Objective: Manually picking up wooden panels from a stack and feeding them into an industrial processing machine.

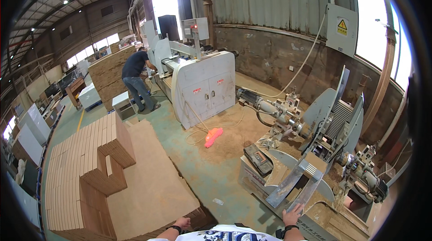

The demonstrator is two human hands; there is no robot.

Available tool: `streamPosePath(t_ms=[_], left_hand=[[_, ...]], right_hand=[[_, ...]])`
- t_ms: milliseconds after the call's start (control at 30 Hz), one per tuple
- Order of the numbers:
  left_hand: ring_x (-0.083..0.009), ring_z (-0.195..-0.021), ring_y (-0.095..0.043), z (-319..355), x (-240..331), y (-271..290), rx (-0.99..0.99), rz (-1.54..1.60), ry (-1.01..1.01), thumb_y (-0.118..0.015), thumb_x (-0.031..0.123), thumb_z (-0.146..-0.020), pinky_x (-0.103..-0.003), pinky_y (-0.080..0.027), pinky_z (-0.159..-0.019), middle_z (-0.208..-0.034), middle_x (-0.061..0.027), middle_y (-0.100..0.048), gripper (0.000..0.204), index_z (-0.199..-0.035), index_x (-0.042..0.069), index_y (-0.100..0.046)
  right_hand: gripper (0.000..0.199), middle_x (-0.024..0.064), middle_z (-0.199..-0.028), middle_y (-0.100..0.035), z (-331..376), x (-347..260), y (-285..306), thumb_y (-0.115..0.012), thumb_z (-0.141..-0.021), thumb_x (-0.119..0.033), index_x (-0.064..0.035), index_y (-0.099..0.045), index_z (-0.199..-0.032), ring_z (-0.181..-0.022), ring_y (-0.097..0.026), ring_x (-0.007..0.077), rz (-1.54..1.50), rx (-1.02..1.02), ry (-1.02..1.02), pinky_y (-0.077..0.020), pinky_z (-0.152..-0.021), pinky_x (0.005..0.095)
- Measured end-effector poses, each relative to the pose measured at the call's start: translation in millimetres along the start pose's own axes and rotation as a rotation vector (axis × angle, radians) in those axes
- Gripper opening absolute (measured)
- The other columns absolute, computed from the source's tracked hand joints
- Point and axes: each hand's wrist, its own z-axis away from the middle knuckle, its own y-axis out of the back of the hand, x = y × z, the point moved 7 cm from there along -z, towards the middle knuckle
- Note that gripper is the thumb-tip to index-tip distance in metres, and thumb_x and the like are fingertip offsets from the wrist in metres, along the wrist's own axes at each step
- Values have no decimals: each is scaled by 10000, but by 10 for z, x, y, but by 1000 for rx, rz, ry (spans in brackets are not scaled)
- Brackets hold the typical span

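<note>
My right hand lies with its fingers stretched out at the near end of a metal guide plate on a woodworking machine. A light wooden block sits between the machine's plates, farther up from that hand. My left hand is curled closed near the front edge of a wide brown board, and nothing shows in its fingers. On that board, to the left, stand stacks of brown panels piled in steps. Dark bands circle both wrists.
A dusty black toolbox rests on the machine's left side. Sawdust and a broom with a pink-red head lie on the floor. Farther off, a person bends at a large white machine, beside a tall board stack.
</note>
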Motion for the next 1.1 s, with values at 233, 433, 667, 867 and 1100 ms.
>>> streamPosePath(t_ms=[233, 433, 667, 867, 1100], left_hand=[[-223, -828, -600, -43, -11, -15, -3, -9, 13, -546, 299, -849, -383, -482, -773, -931, -93, -625, 280, -954, 43, -585], [-223, -810, -600, -63, -39, -15, -12, 32, 10, -555, 300, -844, -383, -489, -758, -914, -92, -623, 283, -946, 38, -584], [-224, -807, -599, -29, -28, -31, -13, 27, 16, -558, 291, -842, -384, -495, -749, -902, -86, -621, 276, -945, 37, -584], [-223, -805, -599, 1, -14, -57, -10, 19, 14, -557, 289, -841, -387, -494, -751, -896, -88, -621, 271, -939, 38, -587], [-293, -936, -575, 90, 47, -87, -21, 15, 10, -530, 254, -851, -416, -480, -825, -1050, -167, -579, 316, -1037, -1, -545]], right_hand=[[964, 212, -1453, 38, -39, 78, -104, -635, -686, -375, 43, -111, -1378, -1039, -454, 460, 31, 96, 56, -410, -863, 454], [962, 213, -1453, 35, -28, 28, -54, -639, -682, -363, 41, -112, -1378, -1027, -457, 460, 19, 61, 37, -412, -855, 457], [967, 218, -1452, 26, -37, 51, -88, -638, -679, -367, 45, -110, -1377, -1001, -468, 454, 25, 51, 25, -420, -844, 451], [965, 235, -1446, 25, -57, 104, -139, -630, -684, -375, 59, -110, -1372, -1066, -440, 452, 47, 106, 68, -408, -863, 441], [964, 242, -1444, 23, -60, 71, -120, -626, -686, -377, 70, -110, -1367, -1108, -415, 451, 31, 42, 42, -393, -884, 444]])
